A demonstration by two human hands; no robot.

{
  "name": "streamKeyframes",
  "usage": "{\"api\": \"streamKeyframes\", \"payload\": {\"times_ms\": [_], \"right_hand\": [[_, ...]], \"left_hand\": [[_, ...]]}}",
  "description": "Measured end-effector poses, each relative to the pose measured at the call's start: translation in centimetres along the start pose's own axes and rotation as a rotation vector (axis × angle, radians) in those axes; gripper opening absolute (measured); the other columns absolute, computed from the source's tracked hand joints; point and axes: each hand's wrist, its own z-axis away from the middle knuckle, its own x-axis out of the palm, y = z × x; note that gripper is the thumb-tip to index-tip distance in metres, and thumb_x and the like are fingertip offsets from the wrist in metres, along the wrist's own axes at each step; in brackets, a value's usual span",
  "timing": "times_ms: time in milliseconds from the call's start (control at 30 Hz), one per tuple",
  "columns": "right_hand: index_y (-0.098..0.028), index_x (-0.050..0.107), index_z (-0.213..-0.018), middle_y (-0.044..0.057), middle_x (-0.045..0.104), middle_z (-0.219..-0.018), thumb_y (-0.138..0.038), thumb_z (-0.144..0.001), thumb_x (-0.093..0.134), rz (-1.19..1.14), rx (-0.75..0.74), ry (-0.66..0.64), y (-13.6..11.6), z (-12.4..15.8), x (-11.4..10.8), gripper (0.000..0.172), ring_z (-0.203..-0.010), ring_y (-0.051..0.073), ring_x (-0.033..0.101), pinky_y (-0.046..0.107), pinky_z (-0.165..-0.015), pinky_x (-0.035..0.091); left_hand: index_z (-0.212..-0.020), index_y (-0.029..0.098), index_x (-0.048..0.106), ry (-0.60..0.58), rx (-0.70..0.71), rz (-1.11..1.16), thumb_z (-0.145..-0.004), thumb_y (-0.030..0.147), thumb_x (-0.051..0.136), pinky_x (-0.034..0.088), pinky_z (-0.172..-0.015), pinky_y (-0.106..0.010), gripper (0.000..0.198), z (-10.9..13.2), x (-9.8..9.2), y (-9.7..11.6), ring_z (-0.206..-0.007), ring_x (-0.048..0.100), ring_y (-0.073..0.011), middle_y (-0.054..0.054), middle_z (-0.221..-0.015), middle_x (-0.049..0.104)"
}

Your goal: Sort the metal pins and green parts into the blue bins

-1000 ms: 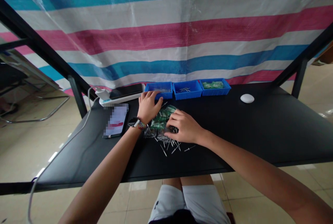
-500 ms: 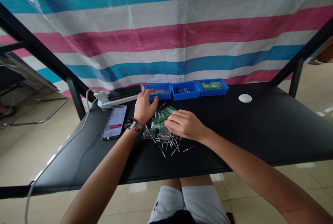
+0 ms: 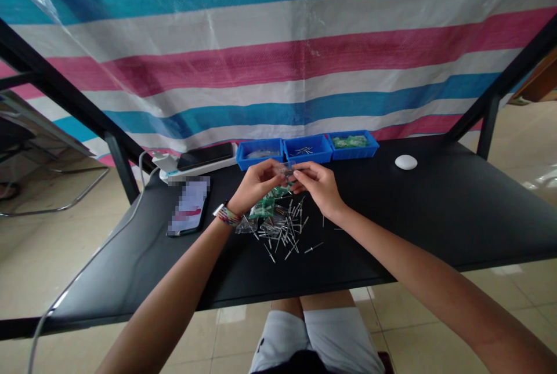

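Note:
Between my two hands is a small clear plastic bag [image 3: 287, 169], pinched from both sides just in front of the bins. My left hand [image 3: 260, 182] is closed on its left side, and my right hand [image 3: 319, 185] grips its right side with thumb and fingers. What the bag contains, if anything, is too small to make out. Below the hands lies a loose heap of silver blind rivets [image 3: 282, 232]. Green packets [image 3: 263, 207] rest at the heap's upper left, partly behind my hands, with another clear bag [image 3: 246, 225] beside them.
Three blue bins stand in a row: the left bin [image 3: 256, 162] with clear bags, the middle bin [image 3: 310, 158] with rivets, the right bin [image 3: 357, 151] with green packets. A phone [image 3: 190, 206], a power strip [image 3: 195, 168] with another phone, and a white mouse [image 3: 406, 162] are on the black table [image 3: 413, 223].
My left hand has come right and down from the left bin. My right hand has left the green packets and moved up, and both now hold a clear bag.

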Motion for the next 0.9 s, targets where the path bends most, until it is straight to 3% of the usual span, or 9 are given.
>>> {"api": "streamKeyframes", "payload": {"times_ms": [300, 433, 533, 633, 800, 900], "right_hand": [[-0.021, 0.075, -0.089, 0.000, 0.070, -0.074, -0.050, -0.086, 0.078, 0.191, -0.139, 0.021, -0.49, 0.08, 0.05, 0.029, -0.056, 0.013, 0.061, 0.026, -0.053, 0.052], [-0.020, 0.079, -0.091, -0.001, 0.069, -0.067, -0.048, -0.085, 0.080, 0.159, -0.128, 0.058, -0.52, -0.05, -0.02, 0.028, -0.051, 0.014, 0.062, 0.027, -0.050, 0.051], [-0.021, 0.081, -0.099, 0.003, 0.077, -0.079, -0.050, -0.086, 0.080, 0.137, -0.121, 0.078, -0.45, 0.08, 0.00, 0.032, -0.058, 0.017, 0.071, 0.030, -0.056, 0.059], [-0.022, 0.083, -0.106, 0.006, 0.082, -0.092, -0.049, -0.090, 0.078, 0.188, -0.157, 0.092, -0.16, 0.19, -0.10, 0.031, -0.067, 0.021, 0.077, 0.034, -0.064, 0.063], [-0.026, 0.082, -0.118, 0.007, 0.082, -0.110, -0.039, -0.093, 0.074, 0.277, -0.213, 0.087, 0.26, 0.31, -0.32, 0.029, -0.080, 0.025, 0.080, 0.038, -0.071, 0.065], [-0.024, 0.078, -0.127, 0.009, 0.080, -0.119, -0.032, -0.094, 0.068, 0.283, -0.214, 0.054, 0.12, 0.51, -0.22, 0.035, -0.078, 0.022, 0.080, 0.036, -0.069, 0.064]], "left_hand": [[-0.098, 0.017, 0.071, 0.003, 0.040, -0.074, -0.087, 0.036, 0.077, 0.053, -0.065, -0.025, 0.023, 0.02, -0.19, 0.23, -0.066, 0.066, -0.0147, -0.003, -0.076, 0.070], [-0.086, 0.019, 0.069, 0.123, 0.031, -0.186, -0.095, 0.048, 0.068, 0.045, -0.053, -0.023, 0.031, 0.09, -0.24, -0.23, -0.056, 0.059, -0.0133, -0.001, -0.067, 0.066], [-0.070, 0.020, 0.065, 0.226, 0.012, -0.271, -0.100, 0.055, 0.058, 0.037, -0.046, -0.024, 0.047, 0.07, -0.13, -0.54, -0.047, 0.051, -0.0126, 0.000, -0.053, 0.058], [-0.067, 0.019, 0.067, 0.152, -0.057, -0.134, -0.100, 0.060, 0.054, 0.043, -0.048, -0.026, 0.055, 0.01, 0.15, -0.32, -0.046, 0.055, -0.0144, -0.003, -0.052, 0.061], [-0.086, 0.018, 0.069, 0.086, -0.033, 0.006, -0.088, 0.045, 0.073, 0.051, -0.058, -0.026, 0.027, -0.08, 0.56, 0.24, -0.060, 0.069, -0.0164, -0.004, -0.076, 0.075], [-0.089, 0.018, 0.066, 0.105, -0.037, 0.022, -0.086, 0.041, 0.074, 0.051, -0.057, -0.025, 0.025, -0.20, 0.54, -0.04, -0.061, 0.070, -0.0159, -0.003, -0.076, 0.074]]}}
